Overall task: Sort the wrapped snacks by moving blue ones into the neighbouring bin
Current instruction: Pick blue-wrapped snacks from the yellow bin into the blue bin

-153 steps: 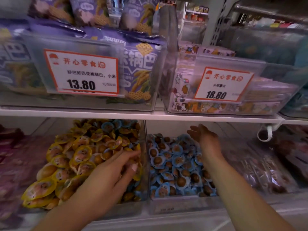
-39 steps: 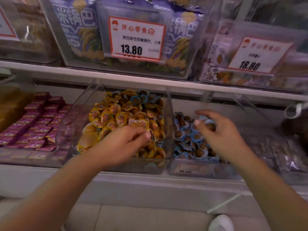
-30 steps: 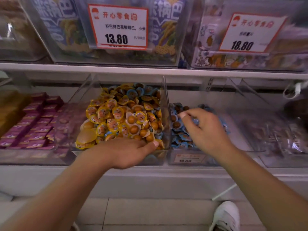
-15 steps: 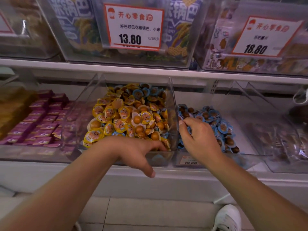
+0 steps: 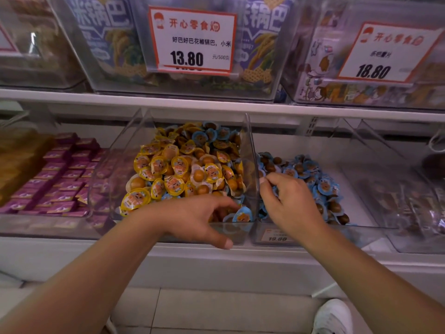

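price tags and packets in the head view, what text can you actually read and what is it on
"开心零食" / "好巴好巴花椒锅巴, 小米" / "13.80" / "元/500克": centre price tag on the upper clear bin.
"开心零食" / "18.80": right price tag; its middle line is blurred.
"锅巴": purple snack bags behind the centre tag, partly hidden.
"19.80": small label on the blue snacks' bin; the rest is too small.
Snack wrappers: print unreadable.

Hands (image 5: pixel 192 220) over snack bins (image 5: pixel 249 150) (clear)

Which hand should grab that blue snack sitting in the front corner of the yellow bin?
Probably the left hand: its fingers already reach into the yellow bin right beside the blue snack. The right hand is over the blue bin, behind the clear divider.
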Motion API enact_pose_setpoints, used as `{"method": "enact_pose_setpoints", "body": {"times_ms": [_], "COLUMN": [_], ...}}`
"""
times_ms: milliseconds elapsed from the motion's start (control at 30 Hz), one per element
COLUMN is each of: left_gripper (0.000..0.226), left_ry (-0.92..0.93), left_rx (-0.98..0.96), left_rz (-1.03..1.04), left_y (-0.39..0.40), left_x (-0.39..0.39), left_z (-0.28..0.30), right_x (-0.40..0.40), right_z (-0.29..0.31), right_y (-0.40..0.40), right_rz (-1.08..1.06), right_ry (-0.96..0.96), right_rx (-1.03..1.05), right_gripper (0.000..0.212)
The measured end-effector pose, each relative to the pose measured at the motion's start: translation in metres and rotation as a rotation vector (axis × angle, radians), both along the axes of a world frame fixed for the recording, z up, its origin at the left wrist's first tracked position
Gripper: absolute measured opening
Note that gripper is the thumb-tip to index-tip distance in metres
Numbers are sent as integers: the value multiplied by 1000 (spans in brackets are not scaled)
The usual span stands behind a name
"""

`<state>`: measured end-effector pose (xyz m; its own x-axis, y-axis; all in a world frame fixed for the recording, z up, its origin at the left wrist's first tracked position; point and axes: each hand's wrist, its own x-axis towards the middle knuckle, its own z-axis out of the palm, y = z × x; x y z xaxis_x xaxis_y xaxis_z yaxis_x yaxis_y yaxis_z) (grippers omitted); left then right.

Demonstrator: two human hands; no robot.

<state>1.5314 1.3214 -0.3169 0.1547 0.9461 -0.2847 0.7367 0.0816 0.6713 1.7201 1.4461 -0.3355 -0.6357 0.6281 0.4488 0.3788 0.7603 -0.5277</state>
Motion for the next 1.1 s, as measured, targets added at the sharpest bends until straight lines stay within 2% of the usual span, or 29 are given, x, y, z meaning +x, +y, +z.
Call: {"method": "enact_pose_setpoints", "body": {"times_ms": [167, 300, 433, 567, 700, 833, 900, 933, 1033, 1100], "left_gripper": [47, 33, 20, 22, 8, 16, 10, 4, 9, 12], "left_ry": [-17, -77, -229, -240, -163, -134, -156, -173, -198, -244], "left_rx": [18, 153, 237, 156, 138, 206, 250, 279, 418, 521], "left_rz": [-22, 25, 133, 149, 62, 40, 50, 80, 242, 403], "left_y": [6, 10, 7, -1, -10, -16, -17, -18, -18, -17], "left_x": [9, 15, 4, -18, -21, -18, -20, -22, -29, -33], "left_z": [0, -5, -3, 1, -1, -6, -7, -8, -9, -7], "right_x": [0, -1, 0, 1, -3, -13, -19, -22, -33, -42], "right_z": [-1, -1, 0, 5, 17, 32, 36, 38, 41, 41], "right_y": [-1, -1, 1, 0, -2, -6, -10, -14, -30, -42], "right_rz": [-5, -6, 0, -5, -9, -22, -9, 7, 98, 177], "right_ry": [-10, -11, -12, -6, 164, 358, 411, 431, 431, 379], "right_rx": [2, 10, 4, -30, -58, -21, 10, 28, 55, -30], "right_gripper": [35, 35, 35, 30, 28, 28, 28, 28, 25, 20]}}
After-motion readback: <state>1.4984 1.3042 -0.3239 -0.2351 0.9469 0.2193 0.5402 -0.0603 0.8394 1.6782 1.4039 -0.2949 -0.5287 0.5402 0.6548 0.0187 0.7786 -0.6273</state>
